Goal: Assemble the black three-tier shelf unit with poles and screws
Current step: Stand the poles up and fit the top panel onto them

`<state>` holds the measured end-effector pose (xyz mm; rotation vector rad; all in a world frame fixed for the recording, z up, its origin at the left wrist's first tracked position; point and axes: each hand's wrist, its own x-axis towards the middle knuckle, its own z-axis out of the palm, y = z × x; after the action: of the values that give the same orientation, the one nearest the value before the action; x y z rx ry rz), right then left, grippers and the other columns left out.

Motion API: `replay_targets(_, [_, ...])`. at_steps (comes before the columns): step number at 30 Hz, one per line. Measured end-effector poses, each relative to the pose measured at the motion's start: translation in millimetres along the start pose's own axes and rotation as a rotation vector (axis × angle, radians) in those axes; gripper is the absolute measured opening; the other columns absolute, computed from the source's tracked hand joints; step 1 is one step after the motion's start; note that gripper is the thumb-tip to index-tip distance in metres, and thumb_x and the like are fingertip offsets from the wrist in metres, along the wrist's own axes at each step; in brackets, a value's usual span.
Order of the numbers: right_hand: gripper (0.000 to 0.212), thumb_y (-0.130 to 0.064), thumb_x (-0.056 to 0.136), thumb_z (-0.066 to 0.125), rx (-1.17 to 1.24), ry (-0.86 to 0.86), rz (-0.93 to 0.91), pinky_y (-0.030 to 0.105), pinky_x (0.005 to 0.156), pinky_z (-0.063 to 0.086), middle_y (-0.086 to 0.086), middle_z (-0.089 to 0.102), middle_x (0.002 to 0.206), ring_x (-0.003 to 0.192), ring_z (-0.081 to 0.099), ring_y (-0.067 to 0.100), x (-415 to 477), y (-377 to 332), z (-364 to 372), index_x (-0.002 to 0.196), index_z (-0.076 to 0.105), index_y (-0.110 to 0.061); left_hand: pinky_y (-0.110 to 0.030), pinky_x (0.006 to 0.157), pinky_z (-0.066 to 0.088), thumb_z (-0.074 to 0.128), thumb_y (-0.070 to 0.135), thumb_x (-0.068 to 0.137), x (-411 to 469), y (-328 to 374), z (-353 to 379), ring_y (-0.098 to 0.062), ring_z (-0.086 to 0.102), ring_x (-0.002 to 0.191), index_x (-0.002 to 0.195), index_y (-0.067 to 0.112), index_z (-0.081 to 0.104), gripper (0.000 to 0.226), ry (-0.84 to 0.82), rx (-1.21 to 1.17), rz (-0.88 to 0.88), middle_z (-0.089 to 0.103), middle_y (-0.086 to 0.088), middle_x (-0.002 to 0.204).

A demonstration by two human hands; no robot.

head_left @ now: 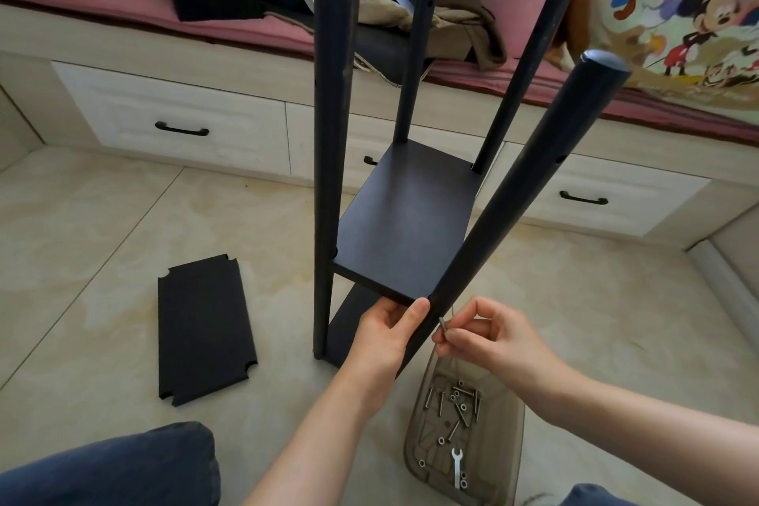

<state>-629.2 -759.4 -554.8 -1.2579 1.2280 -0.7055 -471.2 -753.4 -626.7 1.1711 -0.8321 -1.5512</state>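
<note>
The half-built black shelf unit (404,218) stands on the tiled floor, four poles up, with a spare shelf board (205,331) lying flat beside it. The left hand (386,331) grips the near pole (505,214) at the shelf corner. The right hand (488,335) has its fingers pinched on a screw (442,322). Best to hold the pole steady and drive the screw in straight.

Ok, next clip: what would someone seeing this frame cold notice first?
Four black poles fan up from the half-built shelf unit, with one shelf panel fixed between them at centre. Low in the frame, the left hand grips the nearest pole while the right hand pinches a screw against it. A spare panel lies flat on the tiled floor to the left, and a tray of screws and a small wrench sits below the hands.
</note>
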Motion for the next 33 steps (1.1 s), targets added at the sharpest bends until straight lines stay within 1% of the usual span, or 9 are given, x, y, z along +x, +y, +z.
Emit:
replay_targets(5, [0.005, 0.008, 0.093, 0.058, -0.017, -0.002, 0.022, 0.025, 0.072, 0.059, 0.022, 0.074, 0.085, 0.073, 0.073, 0.022, 0, -4, 1, 0.092, 0.056, 0.012, -0.020, 0.086, 0.051, 0.064, 0.054, 0.081, -1, 1, 0, -0.005, 0.071, 0.104, 0.113, 0.031, 0.068, 0.040, 0.001, 0.011, -0.012, 0.076, 0.011, 0.108])
replay_targets(7, [0.005, 0.007, 0.093, 0.059, -0.023, -0.003, 0.030, 0.025, 0.072, 0.058, 0.021, 0.075, 0.085, 0.074, 0.073, 0.023, 1, -4, 1, 0.091, 0.056, 0.011, -0.023, 0.089, 0.051, 0.063, 0.055, 0.082, -2, 1, 0, -0.005, 0.071, 0.104, 0.113, 0.032, 0.068, 0.039, 0.002, 0.019, -0.018, 0.076, 0.011, 0.109])
replay_targets(10, [0.005, 0.006, 0.093, 0.060, -0.045, -0.013, 0.028, 0.027, 0.079, 0.059, 0.017, 0.076, 0.086, 0.081, 0.074, 0.024, 1, -3, 0, 0.088, 0.057, 0.005, -0.028, 0.095, 0.051, 0.063, 0.056, 0.082, -2, 1, 0, -0.007, 0.070, 0.106, 0.113, 0.032, 0.068, 0.040, 0.006, 0.029, -0.022, 0.076, 0.010, 0.109])
replay_targets(13, [0.005, 0.004, 0.093, 0.061, -0.084, -0.029, 0.025, 0.027, 0.083, 0.058, 0.015, 0.077, 0.088, 0.087, 0.075, 0.023, 1, -2, -3, 0.090, 0.057, 0.003, -0.027, 0.094, 0.050, 0.063, 0.056, 0.082, -2, 1, -1, -0.007, 0.070, 0.106, 0.113, 0.032, 0.068, 0.040, 0.009, 0.037, -0.021, 0.076, 0.011, 0.108])
replay_targets(19, [0.003, -0.001, 0.095, 0.061, -0.007, -0.059, 0.068, 0.025, 0.078, 0.057, 0.017, 0.076, 0.090, 0.080, 0.072, 0.021, 4, 1, -6, 0.094, 0.058, 0.001, -0.020, 0.082, 0.049, 0.062, 0.058, 0.079, -2, 3, -1, 0.003, 0.069, 0.101, 0.110, 0.034, 0.068, 0.039, 0.021, 0.052, -0.027, 0.075, 0.017, 0.106])
replay_targets(23, [0.002, -0.001, 0.094, 0.061, 0.048, -0.063, 0.101, 0.026, 0.079, 0.058, 0.020, 0.075, 0.090, 0.078, 0.071, 0.019, 8, 1, -6, 0.093, 0.059, -0.002, -0.020, 0.084, 0.049, 0.062, 0.055, 0.081, -2, 3, -1, 0.001, 0.069, 0.102, 0.110, 0.032, 0.069, 0.037, 0.013, 0.049, -0.028, 0.076, 0.014, 0.106])
replay_targets(27, [0.006, -0.003, 0.091, 0.066, 0.088, -0.014, 0.128, 0.027, 0.076, 0.060, 0.018, 0.076, 0.092, 0.086, 0.075, 0.026, 11, 3, -4, 0.094, 0.060, -0.001, -0.021, 0.087, 0.050, 0.063, 0.052, 0.081, -2, 3, -1, -0.005, 0.071, 0.104, 0.113, 0.028, 0.069, 0.040, 0.007, 0.028, -0.019, 0.077, 0.010, 0.107])
replay_targets(29, [0.012, -0.003, 0.088, 0.070, 0.038, 0.026, 0.110, 0.028, 0.075, 0.061, 0.017, 0.076, 0.088, 0.085, 0.075, 0.028, 12, 4, -5, 0.094, 0.061, 0.000, -0.020, 0.087, 0.052, 0.064, 0.051, 0.081, -2, 3, 0, -0.006, 0.071, 0.103, 0.113, 0.027, 0.069, 0.041, 0.014, 0.020, -0.021, 0.077, 0.009, 0.107])
replay_targets(33, [0.009, -0.003, 0.085, 0.073, -0.156, 0.047, -0.019, 0.033, 0.073, 0.061, 0.012, 0.075, 0.076, 0.076, 0.073, 0.032, 14, 9, -6, 0.086, 0.064, -0.001, -0.016, 0.079, 0.053, 0.065, 0.051, 0.082, -3, 3, 0, -0.004, 0.071, 0.101, 0.113, 0.028, 0.068, 0.039, 0.020, 0.016, -0.021, 0.077, 0.010, 0.106])
